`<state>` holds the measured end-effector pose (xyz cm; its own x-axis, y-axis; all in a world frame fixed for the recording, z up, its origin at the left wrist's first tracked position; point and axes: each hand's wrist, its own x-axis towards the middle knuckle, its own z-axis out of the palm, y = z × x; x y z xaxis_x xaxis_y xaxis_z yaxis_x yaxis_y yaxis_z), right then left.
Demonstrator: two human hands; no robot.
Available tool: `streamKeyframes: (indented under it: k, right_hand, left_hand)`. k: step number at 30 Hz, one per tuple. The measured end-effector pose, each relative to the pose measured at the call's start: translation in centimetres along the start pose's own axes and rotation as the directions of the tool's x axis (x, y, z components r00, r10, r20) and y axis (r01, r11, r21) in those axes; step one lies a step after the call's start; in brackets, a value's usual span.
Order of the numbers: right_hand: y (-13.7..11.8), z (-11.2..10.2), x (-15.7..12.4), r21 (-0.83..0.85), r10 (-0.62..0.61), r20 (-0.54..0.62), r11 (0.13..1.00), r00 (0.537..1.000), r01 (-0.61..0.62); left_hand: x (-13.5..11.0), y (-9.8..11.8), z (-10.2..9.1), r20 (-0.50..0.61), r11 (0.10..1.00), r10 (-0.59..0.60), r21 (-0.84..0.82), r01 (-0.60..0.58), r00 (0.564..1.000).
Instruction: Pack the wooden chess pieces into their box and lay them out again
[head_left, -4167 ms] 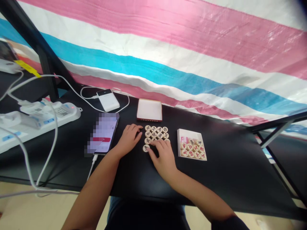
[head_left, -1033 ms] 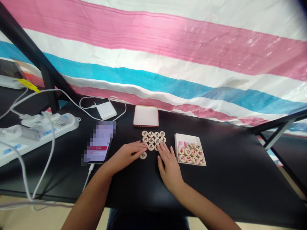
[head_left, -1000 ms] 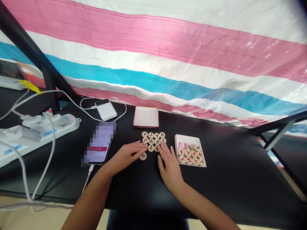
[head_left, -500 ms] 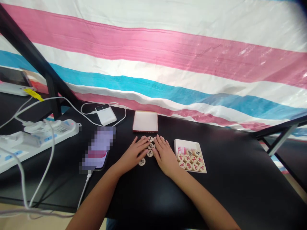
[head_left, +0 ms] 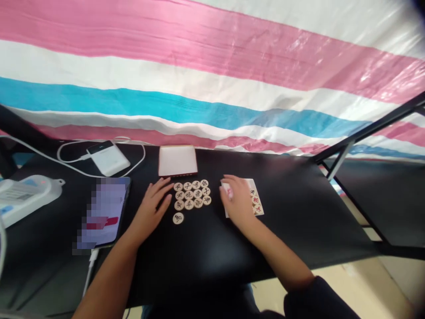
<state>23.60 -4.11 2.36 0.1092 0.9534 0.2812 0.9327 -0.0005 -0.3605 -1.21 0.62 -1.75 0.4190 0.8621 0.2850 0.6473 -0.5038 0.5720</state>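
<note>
Several round wooden game pieces [head_left: 193,195] with black marks lie in a tight block on the black table [head_left: 212,248]. One more piece [head_left: 178,218] lies alone just in front of the block. My left hand [head_left: 151,210] rests flat and open on the table, fingertips touching the block's left side. My right hand [head_left: 236,199] lies over the left part of a shallow white box [head_left: 257,199] that holds red-marked pieces; its fingers curl down and I cannot see whether they hold one.
A square red-edged lid [head_left: 177,161] lies behind the pieces. A phone [head_left: 102,212] on a cable, a white power bank [head_left: 108,157] and a power strip [head_left: 23,197] sit at the left. A striped sheet hangs behind. Black frame bars stand at the right.
My right hand left the block of pieces and moved right onto the white box. My left hand slid back to the block's left side. The view swung right.
</note>
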Motion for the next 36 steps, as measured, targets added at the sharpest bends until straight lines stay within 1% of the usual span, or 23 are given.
streamKeyframes:
  k: [1,2,3,4,5,7,10,14,16,18,21,23,24,25,26,27,28,29,31,33,34,36]
  right_hand:
    - [1.2,-0.9,-0.1,-0.082,0.102,-0.018,0.991,0.995,-0.103]
    - [2.4,-1.6,-0.1,-0.174,0.200,-0.010,0.965,0.980,-0.198]
    - [3.5,-2.2,-0.1,-0.246,0.273,0.019,0.934,0.962,-0.260]
    - [4.4,-2.6,-0.1,-0.299,0.315,0.060,0.911,0.947,-0.284]
    - [5.1,-2.9,-0.1,-0.335,0.336,0.108,0.898,0.936,-0.284]
    - [5.6,-3.2,0.4,-0.373,0.330,0.199,0.896,0.923,-0.240]
    - [5.1,-3.3,1.6,-0.443,0.332,0.309,0.880,0.891,-0.174]
    - [4.3,-3.2,3.1,-0.504,0.359,0.441,0.857,0.823,-0.103]
    - [4.4,-3.2,3.4,-0.504,0.347,0.468,0.860,0.813,-0.077]
    - [4.5,-3.4,3.4,-0.483,0.328,0.454,0.872,0.829,-0.080]
    - [4.0,-4.2,3.1,-0.386,0.326,0.372,0.906,0.869,-0.175]
    - [2.8,-4.9,2.6,-0.246,0.328,0.320,0.935,0.889,-0.257]
    - [1.9,-5.1,2.3,-0.153,0.323,0.319,0.945,0.891,-0.288]
    - [0.8,-5.0,1.8,-0.051,0.307,0.330,0.950,0.893,-0.308]
    - [-0.4,-4.7,1.2,0.057,0.274,0.367,0.947,0.889,-0.315]
    - [-1.5,-4.1,0.5,0.140,0.230,0.412,0.940,0.882,-0.310]
    - [-2.6,-3.3,-0.3,0.217,0.159,0.436,0.937,0.886,-0.275]
    - [-3.6,-2.3,-1.1,0.249,0.099,0.434,0.942,0.895,-0.225]
    - [-5.1,-0.2,-2.8,0.218,0.005,0.414,0.970,0.910,-0.105]
    - [-6.1,1.6,-4.3,0.187,-0.013,0.339,0.981,0.941,-0.054]
    - [-6.5,2.1,-5.0,0.193,-0.009,0.297,0.980,0.955,-0.051]
    - [-7.1,2.8,-6.2,0.257,0.018,0.229,0.963,0.973,-0.078]
  left_hand:
    - [0.0,-0.3,-0.1,-0.054,0.998,-0.058,0.014,0.058,0.997]
    - [0.1,-0.6,-0.2,-0.079,0.992,-0.114,0.037,0.117,0.990]
    - [0.2,-0.9,-0.1,-0.080,0.984,-0.162,0.060,0.167,0.983]
    - [0.2,-1.0,0.0,-0.069,0.975,-0.200,0.088,0.206,0.977]
    - [0.3,-1.1,0.1,-0.048,0.966,-0.224,0.118,0.228,0.973]
    - [0.3,-1.0,0.5,-0.014,0.958,-0.231,0.170,0.230,0.973]
    - [0.1,-0.7,0.8,-0.004,0.962,-0.193,0.196,0.190,0.981]
    - [-0.2,-0.5,0.7,-0.010,0.970,-0.164,0.178,0.163,0.986]
    - [-0.3,-0.5,0.6,-0.016,0.971,-0.165,0.175,0.165,0.986]
    - [-0.3,-0.5,0.6,-0.017,0.971,-0.167,0.171,0.167,0.986]
    - [-0.3,-0.3,0.6,-0.016,0.972,-0.167,0.167,0.167,0.986]
    - [-0.3,-0.2,0.6,-0.018,0.971,-0.168,0.171,0.169,0.986]
    - [-0.4,-0.1,0.6,-0.018,0.970,-0.167,0.174,0.168,0.986]
    - [-0.4,-0.1,0.6,-0.016,0.970,-0.166,0.177,0.166,0.986]
    - [-0.5,-0.1,0.6,-0.014,0.969,-0.164,0.182,0.164,0.986]
    - [-0.5,-0.1,0.6,-0.011,0.969,-0.161,0.188,0.161,0.987]
    - [-0.6,-0.1,0.7,-0.009,0.969,-0.157,0.194,0.156,0.988]
    - [-0.6,-0.1,0.7,-0.008,0.968,-0.153,0.200,0.151,0.988]
    - [-0.7,-0.1,0.7,-0.005,0.966,-0.148,0.212,0.145,0.989]
    - [-0.7,0.0,0.8,-0.001,0.966,-0.147,0.216,0.144,0.989]
    - [-0.6,0.1,0.8,-0.001,0.966,-0.151,0.213,0.148,0.989]
    - [-0.5,0.5,0.9,-0.005,0.969,-0.170,0.178,0.168,0.985]
